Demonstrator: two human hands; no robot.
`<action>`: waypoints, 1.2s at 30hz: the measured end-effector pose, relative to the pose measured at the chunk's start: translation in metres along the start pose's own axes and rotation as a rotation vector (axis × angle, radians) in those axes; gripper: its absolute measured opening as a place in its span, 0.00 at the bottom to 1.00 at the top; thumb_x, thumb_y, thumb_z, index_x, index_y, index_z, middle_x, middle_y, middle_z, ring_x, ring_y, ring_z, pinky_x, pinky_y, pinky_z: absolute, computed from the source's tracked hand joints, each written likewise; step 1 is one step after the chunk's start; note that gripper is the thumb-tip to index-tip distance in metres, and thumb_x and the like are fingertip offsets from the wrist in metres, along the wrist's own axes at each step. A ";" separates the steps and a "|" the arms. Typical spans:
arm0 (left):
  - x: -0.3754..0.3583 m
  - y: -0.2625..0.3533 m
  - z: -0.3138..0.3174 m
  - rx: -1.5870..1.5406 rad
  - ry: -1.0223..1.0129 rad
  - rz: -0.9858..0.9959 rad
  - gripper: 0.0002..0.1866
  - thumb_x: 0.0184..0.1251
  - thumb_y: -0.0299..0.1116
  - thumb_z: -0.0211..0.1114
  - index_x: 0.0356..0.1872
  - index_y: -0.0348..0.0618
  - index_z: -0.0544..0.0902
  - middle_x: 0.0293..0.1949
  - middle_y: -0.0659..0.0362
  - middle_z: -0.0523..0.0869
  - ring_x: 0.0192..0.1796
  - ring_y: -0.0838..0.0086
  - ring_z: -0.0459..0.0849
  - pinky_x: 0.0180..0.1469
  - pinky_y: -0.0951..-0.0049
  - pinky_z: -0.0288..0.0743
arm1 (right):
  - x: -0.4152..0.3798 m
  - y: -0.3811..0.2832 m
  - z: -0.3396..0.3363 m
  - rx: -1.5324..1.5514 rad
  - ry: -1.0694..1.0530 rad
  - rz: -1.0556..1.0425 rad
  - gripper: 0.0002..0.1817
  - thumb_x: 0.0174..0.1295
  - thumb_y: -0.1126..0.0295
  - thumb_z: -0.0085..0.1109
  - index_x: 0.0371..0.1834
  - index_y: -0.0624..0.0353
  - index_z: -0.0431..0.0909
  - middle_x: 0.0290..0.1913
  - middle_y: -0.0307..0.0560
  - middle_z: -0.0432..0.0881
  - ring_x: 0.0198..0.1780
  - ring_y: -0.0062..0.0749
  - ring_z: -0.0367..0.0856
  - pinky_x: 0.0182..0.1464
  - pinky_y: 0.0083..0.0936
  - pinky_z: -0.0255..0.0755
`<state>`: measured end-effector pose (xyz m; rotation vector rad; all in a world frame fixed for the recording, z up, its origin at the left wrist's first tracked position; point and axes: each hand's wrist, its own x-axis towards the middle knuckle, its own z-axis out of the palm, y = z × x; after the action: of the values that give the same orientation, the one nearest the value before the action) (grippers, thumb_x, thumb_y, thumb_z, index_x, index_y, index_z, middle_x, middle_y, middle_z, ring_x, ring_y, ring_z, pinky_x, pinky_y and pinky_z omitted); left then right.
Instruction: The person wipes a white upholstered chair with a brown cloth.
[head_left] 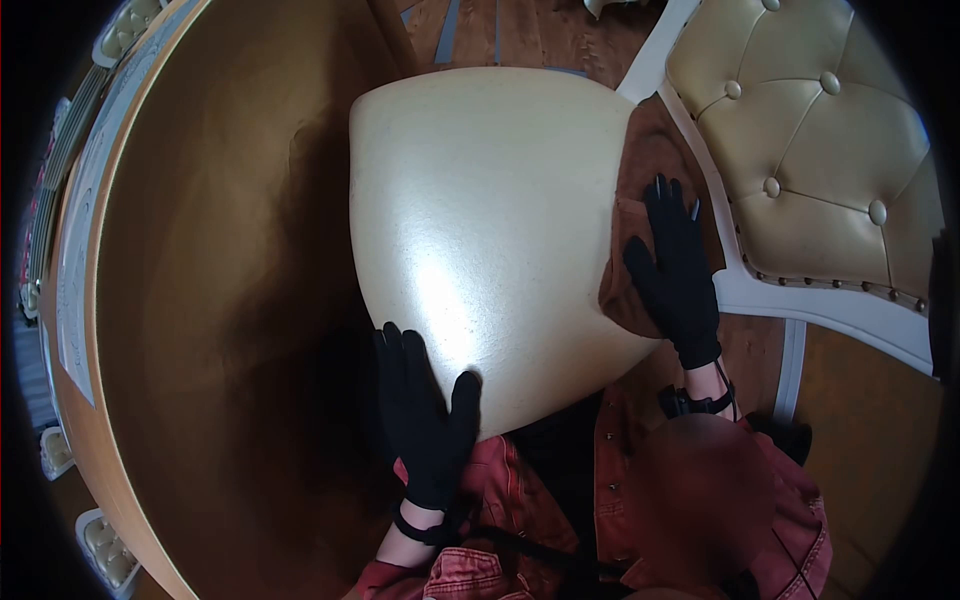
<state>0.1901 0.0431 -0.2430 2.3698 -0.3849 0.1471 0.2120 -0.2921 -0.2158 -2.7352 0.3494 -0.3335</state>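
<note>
Head camera: brown cloth [655, 143] runs top-to-bottom under open right hand [678, 268]; open left hand [425, 425] touches cream seat [490, 210].

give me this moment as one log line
left hand on seat, near left edge | right hand flat on brown cloth | cloth at seat's right side

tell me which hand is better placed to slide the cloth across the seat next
Probably the right hand: it lies flat on the cloth, over one side of the seat, while the left hand rests at its near edge, away from the cloth.
</note>
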 end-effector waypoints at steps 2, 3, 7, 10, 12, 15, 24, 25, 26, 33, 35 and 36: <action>0.000 -0.001 0.000 -0.009 -0.001 -0.003 0.39 0.78 0.38 0.72 0.84 0.34 0.68 0.85 0.37 0.64 0.86 0.42 0.63 0.85 0.49 0.60 | 0.000 0.000 0.000 -0.009 0.006 -0.008 0.38 0.82 0.61 0.57 0.90 0.59 0.56 0.91 0.53 0.59 0.91 0.49 0.53 0.91 0.43 0.42; 0.000 -0.002 0.001 -0.002 0.000 0.003 0.39 0.78 0.38 0.72 0.84 0.34 0.67 0.85 0.37 0.64 0.87 0.42 0.63 0.85 0.49 0.60 | 0.000 -0.001 0.000 -0.018 0.013 -0.017 0.38 0.82 0.61 0.57 0.90 0.59 0.56 0.91 0.53 0.58 0.91 0.49 0.53 0.92 0.43 0.42; -0.001 -0.004 0.002 0.020 0.004 0.016 0.39 0.78 0.38 0.72 0.84 0.35 0.67 0.85 0.37 0.64 0.87 0.42 0.63 0.85 0.48 0.60 | 0.000 0.000 0.000 -0.010 0.015 -0.022 0.38 0.82 0.60 0.57 0.90 0.59 0.56 0.91 0.52 0.58 0.91 0.49 0.53 0.92 0.43 0.41; -0.001 -0.004 0.002 0.035 0.005 0.023 0.39 0.79 0.38 0.72 0.84 0.35 0.67 0.85 0.37 0.64 0.87 0.42 0.63 0.85 0.48 0.60 | 0.000 0.000 0.000 -0.006 0.022 -0.030 0.38 0.82 0.60 0.57 0.90 0.59 0.56 0.91 0.52 0.58 0.91 0.49 0.52 0.92 0.43 0.40; 0.000 -0.002 0.001 0.023 0.001 0.018 0.39 0.79 0.38 0.72 0.84 0.35 0.67 0.85 0.37 0.64 0.86 0.42 0.63 0.85 0.48 0.60 | 0.000 -0.001 0.000 -0.014 0.037 -0.051 0.38 0.82 0.60 0.57 0.90 0.60 0.56 0.91 0.52 0.58 0.92 0.49 0.51 0.92 0.44 0.39; 0.001 0.000 -0.001 0.015 -0.008 0.003 0.39 0.79 0.38 0.72 0.84 0.35 0.67 0.85 0.37 0.64 0.86 0.42 0.63 0.85 0.48 0.60 | 0.000 0.003 0.004 -0.025 0.055 -0.089 0.38 0.82 0.60 0.56 0.90 0.60 0.56 0.91 0.53 0.58 0.92 0.49 0.50 0.92 0.45 0.38; -0.003 -0.009 -0.004 0.081 -0.022 -0.038 0.40 0.76 0.38 0.73 0.83 0.34 0.68 0.84 0.35 0.65 0.86 0.40 0.63 0.84 0.46 0.62 | 0.013 -0.020 0.021 -0.175 0.057 -0.202 0.39 0.79 0.58 0.60 0.89 0.62 0.60 0.89 0.59 0.60 0.91 0.52 0.52 0.92 0.50 0.40; -0.001 -0.005 0.000 0.029 -0.007 -0.025 0.38 0.78 0.37 0.71 0.83 0.35 0.68 0.85 0.36 0.65 0.86 0.41 0.64 0.84 0.48 0.62 | 0.011 -0.029 0.020 -0.164 0.065 -0.187 0.39 0.79 0.58 0.60 0.89 0.62 0.60 0.89 0.59 0.60 0.91 0.52 0.52 0.92 0.50 0.40; -0.001 -0.001 0.002 0.029 -0.019 -0.009 0.38 0.78 0.37 0.71 0.83 0.35 0.68 0.85 0.36 0.65 0.86 0.41 0.64 0.84 0.48 0.62 | 0.010 -0.047 0.017 -0.034 -0.088 -0.235 0.41 0.76 0.57 0.63 0.87 0.62 0.62 0.88 0.60 0.62 0.91 0.54 0.53 0.91 0.51 0.41; 0.001 0.001 0.008 0.029 -0.023 0.041 0.40 0.75 0.38 0.74 0.81 0.29 0.69 0.82 0.30 0.67 0.83 0.31 0.66 0.82 0.43 0.65 | 0.011 -0.063 0.007 0.086 -0.455 -0.582 0.41 0.69 0.55 0.69 0.83 0.62 0.69 0.85 0.62 0.67 0.88 0.58 0.58 0.90 0.55 0.46; -0.002 0.003 0.006 0.023 -0.018 -0.005 0.39 0.76 0.37 0.73 0.81 0.29 0.69 0.81 0.30 0.68 0.83 0.33 0.67 0.81 0.44 0.66 | 0.023 -0.026 0.008 0.131 -0.181 -0.461 0.42 0.66 0.54 0.72 0.81 0.61 0.71 0.83 0.62 0.69 0.87 0.57 0.61 0.90 0.57 0.47; 0.000 0.006 0.006 0.008 -0.018 -0.034 0.38 0.76 0.37 0.72 0.81 0.29 0.69 0.81 0.31 0.68 0.83 0.34 0.68 0.81 0.45 0.66 | 0.025 -0.016 0.010 0.125 -0.186 -0.470 0.42 0.66 0.54 0.72 0.81 0.61 0.71 0.83 0.62 0.69 0.87 0.57 0.61 0.90 0.57 0.47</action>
<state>0.1884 0.0348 -0.2441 2.3861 -0.3531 0.1115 0.2416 -0.2818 -0.2138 -2.6684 -0.3579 -0.2062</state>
